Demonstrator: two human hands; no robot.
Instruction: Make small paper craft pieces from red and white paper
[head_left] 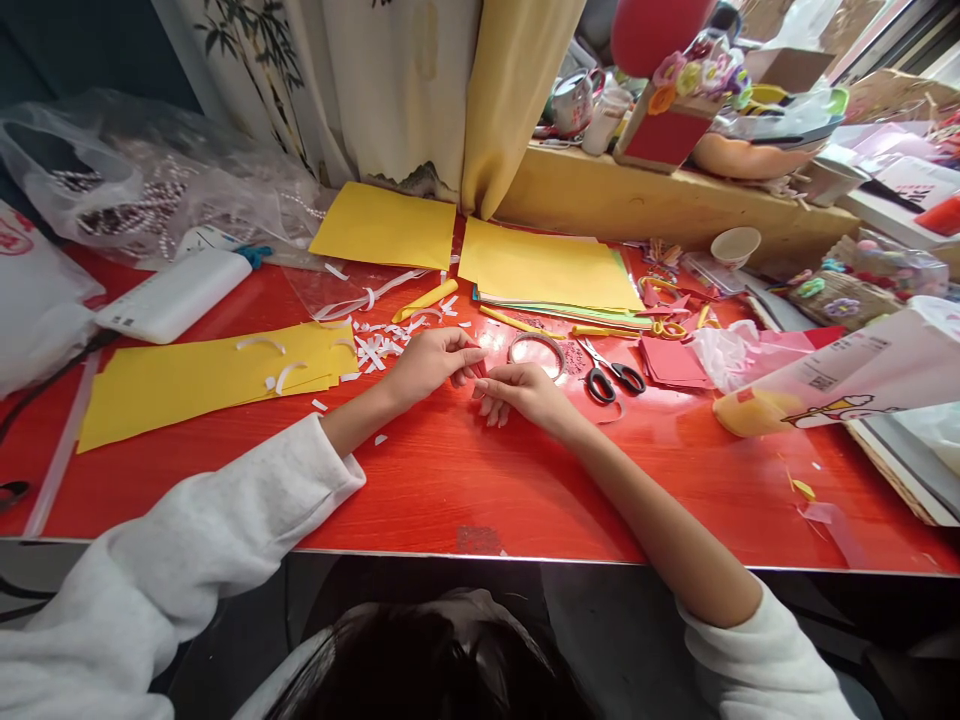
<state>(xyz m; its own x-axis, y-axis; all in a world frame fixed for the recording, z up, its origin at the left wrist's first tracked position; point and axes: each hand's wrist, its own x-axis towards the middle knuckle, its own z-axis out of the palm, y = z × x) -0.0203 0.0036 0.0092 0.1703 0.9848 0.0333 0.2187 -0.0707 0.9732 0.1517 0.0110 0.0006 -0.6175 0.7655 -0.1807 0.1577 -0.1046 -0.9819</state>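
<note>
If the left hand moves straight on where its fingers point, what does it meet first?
Probably the small red piece pinched by the left hand, then directly the right hand.

Both arms reach forward out of white sleeves, forearms bare, and converge toward the middle. The left hand (431, 362) lies on its side, its fingers bunched and pinched together at the tips, pointing to the right. The right hand (525, 392) faces it palm down, fingers curled under, with its fingertips nearly touching those of the left.
</note>
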